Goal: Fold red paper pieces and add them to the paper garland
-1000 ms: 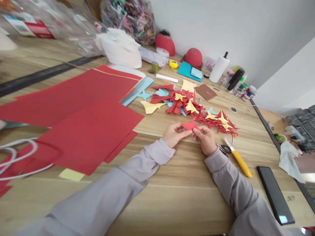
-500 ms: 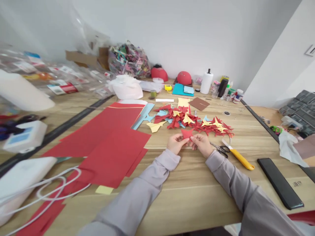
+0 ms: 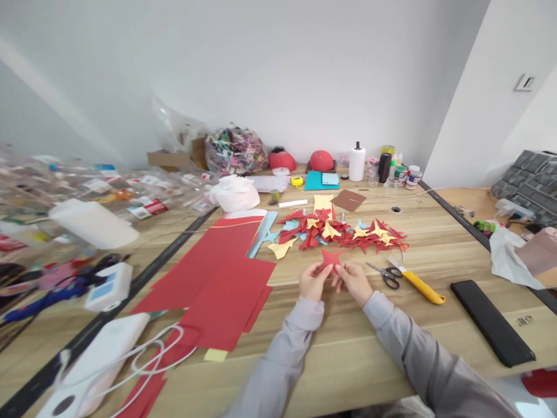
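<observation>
The fingers (image 3: 326, 271) of the left hand (image 3: 311, 283) and right hand (image 3: 355, 283) pinch closed on the red star's (image 3: 331, 258) near edge, before the paper pile (image 3: 319, 229). Light, even pressure should keep its points crisp.

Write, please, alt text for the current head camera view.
A person's left hand and right hand hold a pointed red paper piece over a wooden table. Beyond it is a red, yellow and blue paper pile; red sheets lie left, scissors and a yellow cutter right.
</observation>
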`<state>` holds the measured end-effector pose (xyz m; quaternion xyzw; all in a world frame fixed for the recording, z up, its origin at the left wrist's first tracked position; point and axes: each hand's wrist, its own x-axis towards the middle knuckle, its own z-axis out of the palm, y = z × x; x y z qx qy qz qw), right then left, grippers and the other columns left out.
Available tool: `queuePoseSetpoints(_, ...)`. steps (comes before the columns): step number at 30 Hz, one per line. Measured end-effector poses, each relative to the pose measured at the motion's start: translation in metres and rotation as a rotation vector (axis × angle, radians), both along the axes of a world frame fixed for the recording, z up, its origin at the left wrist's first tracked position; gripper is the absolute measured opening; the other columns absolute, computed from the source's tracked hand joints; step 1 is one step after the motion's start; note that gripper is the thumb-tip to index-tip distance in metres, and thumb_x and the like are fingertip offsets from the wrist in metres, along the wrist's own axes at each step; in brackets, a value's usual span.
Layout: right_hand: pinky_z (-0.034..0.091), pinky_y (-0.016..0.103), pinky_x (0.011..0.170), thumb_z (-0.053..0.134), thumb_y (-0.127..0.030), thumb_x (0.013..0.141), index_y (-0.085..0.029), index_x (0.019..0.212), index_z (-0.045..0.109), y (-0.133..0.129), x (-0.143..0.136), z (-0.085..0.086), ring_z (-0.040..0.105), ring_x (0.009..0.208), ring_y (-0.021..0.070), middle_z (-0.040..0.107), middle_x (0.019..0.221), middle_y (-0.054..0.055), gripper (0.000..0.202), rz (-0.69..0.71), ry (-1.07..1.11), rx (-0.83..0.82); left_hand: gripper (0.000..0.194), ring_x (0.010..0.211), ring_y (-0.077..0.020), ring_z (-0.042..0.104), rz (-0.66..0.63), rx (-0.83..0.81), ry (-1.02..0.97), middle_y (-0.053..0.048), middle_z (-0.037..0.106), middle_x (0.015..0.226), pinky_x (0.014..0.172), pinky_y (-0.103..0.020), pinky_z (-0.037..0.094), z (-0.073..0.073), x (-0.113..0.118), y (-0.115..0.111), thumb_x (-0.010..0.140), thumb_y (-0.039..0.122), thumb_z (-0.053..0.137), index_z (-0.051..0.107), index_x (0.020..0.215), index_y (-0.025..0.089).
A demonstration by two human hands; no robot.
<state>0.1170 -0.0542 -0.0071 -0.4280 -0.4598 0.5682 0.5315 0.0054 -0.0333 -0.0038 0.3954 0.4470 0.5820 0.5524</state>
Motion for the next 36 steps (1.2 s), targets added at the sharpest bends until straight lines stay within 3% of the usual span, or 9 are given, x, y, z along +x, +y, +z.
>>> queuePoseSetpoints(2, 0.032, 0.018, 0.033, 0.055, -0.057, 0.072, -0.017, 0.068, 0.048, -0.001, -0.004, 0.001, 0.049, 0.032, 0.0082, 0.059, 0.046, -0.002, 0.040, -0.040, 0.030, -0.028, 0.037, 0.062, -0.0151, 0.062, 0.019, -0.014, -0.084, -0.005, 0.068, 0.071, 0.061, -0.028, 0.050, -0.005, 0.008, -0.001, 0.047, 0.032, 0.078, 0.064, 0.075, 0.013)
queuePoseSetpoints(5, 0.030, 0.019, 0.033, 0.055, -0.057, 0.072, -0.018, 0.066, 0.048, -0.003, -0.007, -0.001, 0.044, 0.030, 0.0075, 0.056, 0.043, -0.003, 0.040, -0.110, 0.053, -0.055, 0.034, 0.060, -0.0151, 0.062, 0.010, -0.058, -0.132, -0.005, 0.067, 0.068, 0.056, -0.027, 0.050, -0.012, 0.016, -0.002, 0.049, 0.035, 0.077, 0.063, 0.071, 0.013)
queuePoseSetpoints(10, 0.037, 0.020, 0.039, 0.059, -0.059, 0.067, -0.019, 0.075, 0.049, -0.005, -0.007, -0.006, 0.052, 0.037, 0.0092, 0.064, 0.055, -0.002, 0.042, -0.019, 0.018, -0.059, 0.032, 0.054, -0.0132, 0.059, -0.004, -0.121, -0.136, -0.004, 0.065, 0.063, 0.052, -0.026, 0.048, -0.018, 0.010, 0.006, 0.049, 0.034, 0.077, 0.063, 0.067, 0.012)
queuePoseSetpoints(20, 0.037, 0.019, 0.038, 0.057, -0.053, 0.072, -0.018, 0.072, 0.048, -0.001, -0.003, -0.006, 0.052, 0.037, 0.0088, 0.063, 0.051, -0.001, 0.036, -0.083, 0.019, -0.161, 0.024, 0.062, -0.0125, 0.060, -0.088, -0.118, -0.074, -0.005, 0.068, 0.069, 0.061, -0.024, 0.048, -0.009, 0.008, 0.013, 0.053, 0.028, 0.076, 0.068, 0.071, 0.013)
queuePoseSetpoints(36, 0.045, 0.020, 0.045, 0.062, -0.041, 0.071, -0.017, 0.085, 0.054, -0.005, 0.000, -0.007, 0.058, 0.046, 0.0090, 0.068, 0.069, 0.002, 0.030, -0.004, -0.024, -0.130, 0.025, 0.051, -0.0116, 0.056, 0.011, -0.111, 0.047, -0.003, 0.065, 0.056, 0.052, -0.023, 0.045, -0.005, 0.004, 0.020, 0.053, 0.034, 0.075, 0.066, 0.063, 0.012)
